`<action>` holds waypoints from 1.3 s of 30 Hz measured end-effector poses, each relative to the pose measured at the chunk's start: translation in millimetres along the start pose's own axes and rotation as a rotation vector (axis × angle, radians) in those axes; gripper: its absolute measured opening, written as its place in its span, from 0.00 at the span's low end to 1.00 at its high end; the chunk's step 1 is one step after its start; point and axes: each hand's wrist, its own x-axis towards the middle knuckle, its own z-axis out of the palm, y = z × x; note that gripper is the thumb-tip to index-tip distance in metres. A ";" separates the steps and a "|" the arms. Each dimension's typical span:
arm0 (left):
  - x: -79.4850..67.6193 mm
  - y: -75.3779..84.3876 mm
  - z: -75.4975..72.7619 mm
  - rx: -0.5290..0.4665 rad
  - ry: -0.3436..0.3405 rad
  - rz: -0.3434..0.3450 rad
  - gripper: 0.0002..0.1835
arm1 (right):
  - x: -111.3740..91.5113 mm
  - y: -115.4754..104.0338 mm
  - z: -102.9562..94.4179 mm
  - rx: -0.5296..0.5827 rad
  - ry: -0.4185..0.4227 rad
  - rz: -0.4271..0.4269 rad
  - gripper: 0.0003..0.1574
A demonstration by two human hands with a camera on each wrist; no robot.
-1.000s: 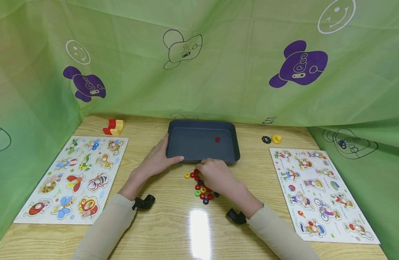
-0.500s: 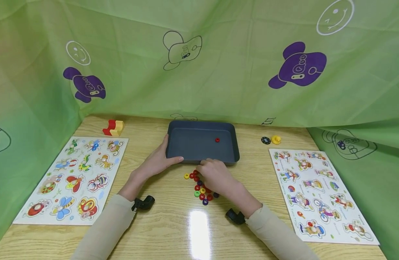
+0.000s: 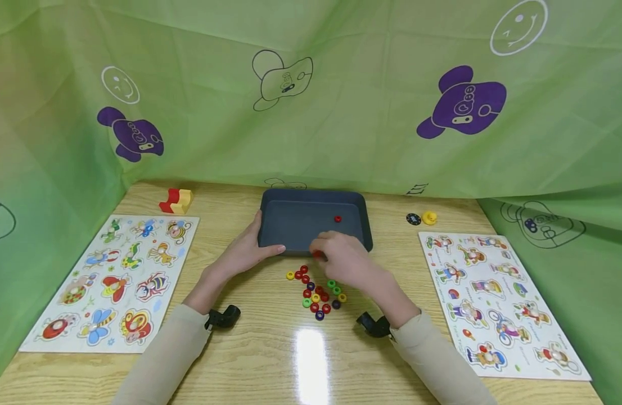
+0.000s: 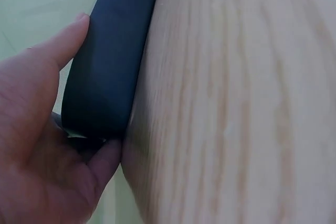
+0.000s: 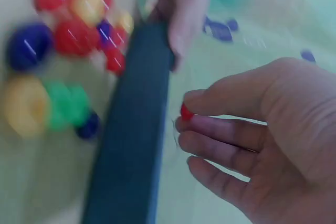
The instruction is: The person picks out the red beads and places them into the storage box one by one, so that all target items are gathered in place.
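Observation:
My left hand point(image 3: 240, 246) grips the near left corner of a dark grey rectangular tray point(image 3: 364, 216), thumb on the front rim. In the left wrist view, its fingers wrap around the tray's corner point(image 4: 107, 72). Between thumb and index finger, my right hand point(image 3: 343, 260) pinches a small red bead point(image 5: 186, 112) over the tray's near edge. Another red bead point(image 3: 338, 219) lies inside the tray at right. On the table just below the tray is a loose pile of ring-shaped beads point(image 3: 324, 296) in red, yellow, green and dark purple.
Picture puzzle boards lie at left point(image 3: 108, 281) and right point(image 3: 498, 304). Red and yellow blocks point(image 3: 176, 201) stand at the back left. A black round chip point(image 3: 414, 219) and a yellow rubber duck point(image 3: 429, 217) sit right of the tray. A green curtain point(image 3: 341, 140) surrounds the table.
My right hand has risen from the bead pile to the tray's near edge with a red bead, uncovering green and yellow beads. The left hand stays at the tray corner.

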 end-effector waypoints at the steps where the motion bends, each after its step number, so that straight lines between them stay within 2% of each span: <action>1: 0.0 0.0 -0.1 0.004 -0.001 0.000 0.62 | 1.5 4.5 -4.1 0.015 0.020 0.016 0.09; 6: -0.2 -1.5 0.2 0.023 -0.002 0.000 0.61 | 11.9 35.1 -7.1 0.040 0.091 0.137 0.09; 12: -1.5 -3.2 1.3 0.036 -0.003 0.001 0.61 | 23.3 65.7 9.6 0.058 0.050 0.265 0.10; 15: -2.1 -3.0 1.7 0.036 -0.003 -0.003 0.61 | 26.6 74.7 19.8 0.052 0.046 0.291 0.10; 21: -2.0 -1.5 2.1 0.037 -0.007 -0.002 0.61 | 28.6 84.0 33.9 0.013 0.066 0.289 0.08; 24: -2.0 -0.1 2.2 0.032 -0.006 0.001 0.61 | 28.0 83.4 31.9 0.012 0.074 0.291 0.08; 28: -2.2 1.0 2.4 0.027 -0.004 0.006 0.61 | 26.5 73.9 19.8 0.068 0.058 0.285 0.09; 34: -2.3 0.5 1.4 0.021 -0.001 0.003 0.61 | 24.4 45.1 -2.0 0.185 0.011 0.197 0.13; 39: -2.1 0.0 0.6 0.021 0.007 -0.002 0.61 | 19.5 19.0 -7.4 0.131 -0.054 0.101 0.11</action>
